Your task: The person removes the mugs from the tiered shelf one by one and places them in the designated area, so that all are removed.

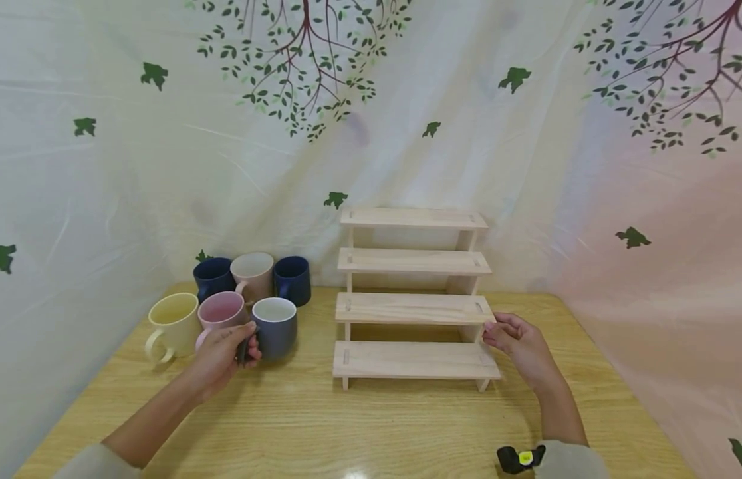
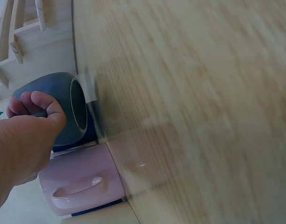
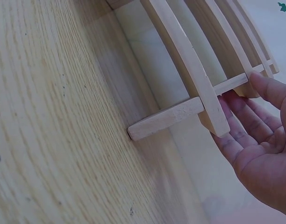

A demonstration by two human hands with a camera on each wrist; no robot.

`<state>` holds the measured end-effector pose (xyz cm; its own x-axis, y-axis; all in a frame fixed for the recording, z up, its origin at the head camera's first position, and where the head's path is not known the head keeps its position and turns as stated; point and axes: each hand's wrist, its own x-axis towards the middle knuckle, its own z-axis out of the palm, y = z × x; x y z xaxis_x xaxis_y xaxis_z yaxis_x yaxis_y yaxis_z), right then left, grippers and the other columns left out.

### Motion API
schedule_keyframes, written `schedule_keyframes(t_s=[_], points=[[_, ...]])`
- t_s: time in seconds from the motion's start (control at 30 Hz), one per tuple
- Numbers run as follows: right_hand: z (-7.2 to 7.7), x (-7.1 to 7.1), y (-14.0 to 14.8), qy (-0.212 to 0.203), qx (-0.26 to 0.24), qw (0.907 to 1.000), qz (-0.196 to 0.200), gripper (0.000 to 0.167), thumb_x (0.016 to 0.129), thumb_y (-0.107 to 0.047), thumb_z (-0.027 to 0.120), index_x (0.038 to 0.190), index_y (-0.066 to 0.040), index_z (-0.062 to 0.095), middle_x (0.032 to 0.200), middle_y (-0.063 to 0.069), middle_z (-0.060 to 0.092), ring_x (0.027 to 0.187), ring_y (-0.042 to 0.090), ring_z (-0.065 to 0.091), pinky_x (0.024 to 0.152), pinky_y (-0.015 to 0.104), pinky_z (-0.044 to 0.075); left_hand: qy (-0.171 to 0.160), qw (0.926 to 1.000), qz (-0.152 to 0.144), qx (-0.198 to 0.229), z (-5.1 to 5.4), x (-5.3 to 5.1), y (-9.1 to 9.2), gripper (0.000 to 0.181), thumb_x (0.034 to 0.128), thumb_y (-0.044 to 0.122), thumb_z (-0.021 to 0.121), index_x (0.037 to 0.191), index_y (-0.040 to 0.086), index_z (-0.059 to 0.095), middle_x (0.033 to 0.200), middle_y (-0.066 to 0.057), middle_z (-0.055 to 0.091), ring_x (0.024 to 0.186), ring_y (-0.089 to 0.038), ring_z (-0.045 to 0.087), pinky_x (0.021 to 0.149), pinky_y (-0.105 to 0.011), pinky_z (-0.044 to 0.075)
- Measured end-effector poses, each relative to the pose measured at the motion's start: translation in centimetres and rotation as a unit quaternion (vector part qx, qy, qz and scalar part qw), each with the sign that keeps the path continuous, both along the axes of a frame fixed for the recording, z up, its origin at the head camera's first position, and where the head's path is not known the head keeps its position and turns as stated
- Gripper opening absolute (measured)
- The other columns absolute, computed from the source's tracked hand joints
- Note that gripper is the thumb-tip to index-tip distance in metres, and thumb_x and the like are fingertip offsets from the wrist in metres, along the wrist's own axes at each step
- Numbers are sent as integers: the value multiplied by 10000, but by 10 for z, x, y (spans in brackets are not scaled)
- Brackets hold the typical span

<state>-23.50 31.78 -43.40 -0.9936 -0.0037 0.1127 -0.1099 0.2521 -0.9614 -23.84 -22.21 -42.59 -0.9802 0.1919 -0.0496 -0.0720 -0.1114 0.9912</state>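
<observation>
A dark grey mug (image 1: 277, 336) with a white inside stands upright at the front right of the mug group. My left hand (image 1: 221, 359) grips its handle; in the left wrist view the fingers (image 2: 42, 100) curl around that handle. Just left of it are a pink mug (image 1: 223, 308) and a pale yellow mug (image 1: 178, 327). On the right, a pale wooden stepped shelf stand (image 1: 415, 309) rises in tiers. My right hand (image 1: 520, 346) holds its right side at the second tier from the bottom, thumb at the board's end and fingers around the side piece.
Behind the front mugs sit two navy mugs (image 1: 292, 279) and a whitish mug (image 1: 253, 273). All stand on a wood-grain table (image 1: 383, 426). A pale cloth printed with leaves (image 1: 407, 153) hangs close behind and at both sides. A black strap-like item (image 1: 514, 459) is by the right sleeve.
</observation>
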Motion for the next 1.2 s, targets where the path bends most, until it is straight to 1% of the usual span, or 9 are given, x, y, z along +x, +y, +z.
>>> schedule_keyframes(t_s=[0.17, 0.3, 0.4, 0.6, 0.7, 0.8, 0.93, 1.03, 1.2], points=[[0, 0, 0, -44, 12, 10000, -37, 582, 1029, -327, 633, 1418, 79, 483, 1269, 238, 630, 1058, 160, 709, 977, 343, 549, -55, 9996, 263, 42, -4, -3, 3, 337, 1111, 177, 443, 827, 54, 578, 783, -16, 541, 691, -112, 579, 651, -259, 545], [0, 1, 0, -36, -41, 10000, -38, 581, 1029, -321, 634, 1415, 85, 482, 1261, 229, 634, 1049, 154, 709, 959, 310, 555, -131, 9987, 486, 86, -5, -5, 4, 324, 1109, 165, 446, 842, 47, 588, 786, -14, 547, 692, -115, 585, 667, -269, 560], [1, 1, -1, -16, -101, 9999, -26, 573, 1031, -302, 634, 1412, 97, 477, 1239, 209, 645, 1037, 146, 710, 935, 272, 561, -176, 9982, 549, 160, -6, -6, 5, 314, 1109, 160, 445, 859, 38, 592, 790, -14, 553, 699, -116, 593, 704, -286, 581], [2, 1, -3, -73, -151, 9998, -55, 561, 1033, -291, 631, 1409, 97, 481, 1221, 174, 658, 1026, 127, 709, 929, 261, 560, -210, 9985, 456, 235, -12, -8, 2, 288, 1108, 150, 443, 904, 25, 602, 818, -27, 572, 732, -134, 617, 792, -334, 602], [2, 1, -4, -107, -159, 9998, -71, 554, 1035, -287, 627, 1413, 91, 482, 1251, 210, 642, 1031, 131, 708, 937, 275, 560, -306, 9989, 366, 40, -17, -8, -1, 291, 1106, 159, 446, 913, 35, 625, 825, -15, 610, 755, -124, 638, 806, -329, 595], [0, 0, -3, -102, -118, 9999, -73, 554, 1037, -292, 620, 1420, 84, 481, 1288, 258, 617, 1039, 136, 708, 945, 291, 559, -412, 9981, 309, -323, -22, -7, -3, 305, 1107, 185, 444, 918, 55, 645, 816, 7, 648, 775, -102, 655, 800, -315, 585], [-2, 0, -1, -71, -42, 9999, -72, 575, 1030, -322, 628, 1418, 77, 485, 1301, 271, 608, 1043, 140, 709, 948, 305, 559, -382, 9965, 286, -692, -23, -6, -2, 320, 1112, 222, 436, 942, 55, 649, 818, 17, 665, 800, -102, 665, 792, -313, 572], [-1, 0, -1, -48, -41, 10000, -64, 580, 1024, -329, 637, 1411, 77, 490, 1298, 270, 609, 1041, 143, 710, 951, 312, 558, -295, 9961, 305, -778, -23, -7, -2, 326, 1114, 224, 429, 950, 41, 643, 823, 12, 665, 811, -112, 666, 798, -315, 570], [2, 0, -1, -14, -78, 10000, -33, 566, 1032, -294, 632, 1414, 94, 478, 1283, 276, 611, 1028, 139, 711, 949, 313, 560, -222, 9954, 392, -843, -24, -7, -2, 335, 1116, 225, 431, 977, 5, 641, 837, -2, 667, 822, -115, 667, 807, -307, 570]])
